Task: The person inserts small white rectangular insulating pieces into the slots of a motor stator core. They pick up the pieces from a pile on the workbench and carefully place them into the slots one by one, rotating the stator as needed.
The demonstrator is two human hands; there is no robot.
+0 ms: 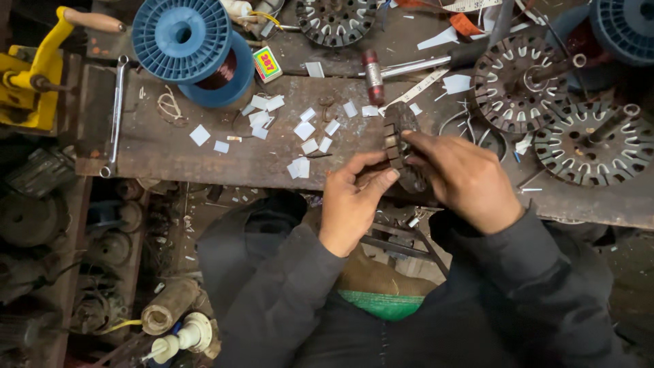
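Observation:
A dark slotted stator core (400, 143) stands on edge over the near rim of the rusty workbench (170, 146). My left hand (353, 199) grips its lower left side, thumb pressed against the teeth. My right hand (464, 178) holds it from the right, fingertips reaching into the slots near the top. Small white paper slips (303, 129) lie scattered on the bench just left of the core. Both sleeves are dark grey.
A blue wire spool (182, 35) with copper wire stands at the back left beside a yellow tool (30, 71) and a long wrench (116, 112). More stator cores (521, 82) lie at the right. A hammer (373, 75) rests behind. Motor parts crowd the floor at left.

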